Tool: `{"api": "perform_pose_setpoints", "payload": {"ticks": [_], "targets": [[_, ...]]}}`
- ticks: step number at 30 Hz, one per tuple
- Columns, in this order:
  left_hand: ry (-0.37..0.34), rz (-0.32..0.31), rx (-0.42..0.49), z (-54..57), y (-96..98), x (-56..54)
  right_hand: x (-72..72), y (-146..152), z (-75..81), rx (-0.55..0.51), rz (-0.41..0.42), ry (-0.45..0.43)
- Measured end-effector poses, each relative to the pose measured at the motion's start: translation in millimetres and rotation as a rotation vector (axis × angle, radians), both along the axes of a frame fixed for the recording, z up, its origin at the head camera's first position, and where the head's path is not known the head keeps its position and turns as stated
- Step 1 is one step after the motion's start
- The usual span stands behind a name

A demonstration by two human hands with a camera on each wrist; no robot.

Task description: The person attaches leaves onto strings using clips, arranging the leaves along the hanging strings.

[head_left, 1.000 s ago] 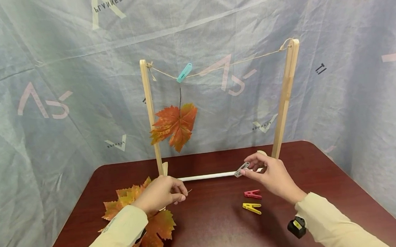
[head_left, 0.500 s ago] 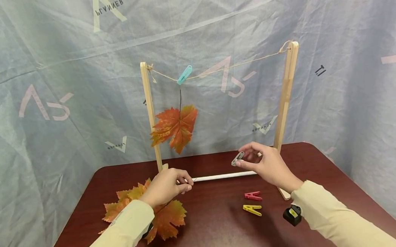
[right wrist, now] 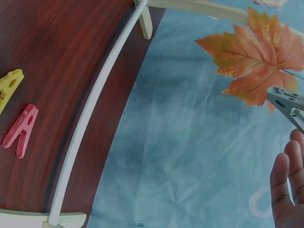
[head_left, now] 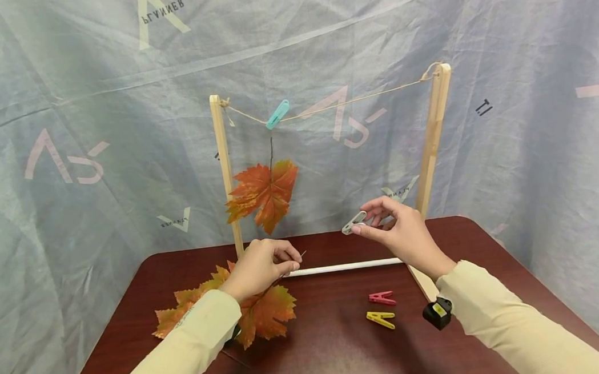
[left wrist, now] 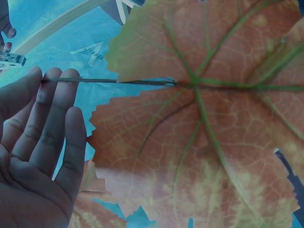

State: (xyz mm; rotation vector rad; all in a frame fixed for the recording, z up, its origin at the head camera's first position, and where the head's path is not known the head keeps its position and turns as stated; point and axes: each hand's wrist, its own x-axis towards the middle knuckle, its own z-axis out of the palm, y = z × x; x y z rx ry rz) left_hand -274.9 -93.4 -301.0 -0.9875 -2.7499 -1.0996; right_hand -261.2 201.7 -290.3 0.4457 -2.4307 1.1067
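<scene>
Above two loose pegs (head_left: 382, 308), left hand (head_left: 261, 267) pinches one leaf (head_left: 266, 310), right hand (head_left: 402, 235) one peg (head_left: 354, 222).

Staged recording set, not a lived-in room: pale blue printed fabric backdrop (head_left: 94, 108) draped behind a dark wooden table (head_left: 330, 345), a small wooden drying frame (head_left: 433, 139) with twine line (head_left: 356, 98).

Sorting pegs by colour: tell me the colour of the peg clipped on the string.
Light blue, or teal: the peg on the string shows best in the head view.
</scene>
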Motion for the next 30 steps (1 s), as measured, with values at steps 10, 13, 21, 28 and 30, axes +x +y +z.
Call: {"api": "perform_pose_setpoints", "payload": {"ticks": [10, 13, 21, 28, 30], "targets": [[0.022, 0.056, 0.070, 17.8, 9.0, -6.4, 0.9, 2, 13.4, 0.006, 0.003, 0.000], [0.031, 0.061, 0.111, 20.5, 12.8, -8.4, -0.3, 2, 17.1, 0.016, 0.003, 0.013], [0.011, 0.058, 0.173, 27.9, 22.5, -12.4, -2.5, 0, 26.2, 0.012, 0.014, 0.029], [0.005, 0.087, 0.213, 34.3, 29.9, -13.4, -6.3, -2, 41.4, 0.011, 0.036, 0.011], [0.016, 0.101, 0.223, 35.6, 32.4, -14.1, -7.4, -2, 45.6, 0.012, 0.033, 0.020]]}}
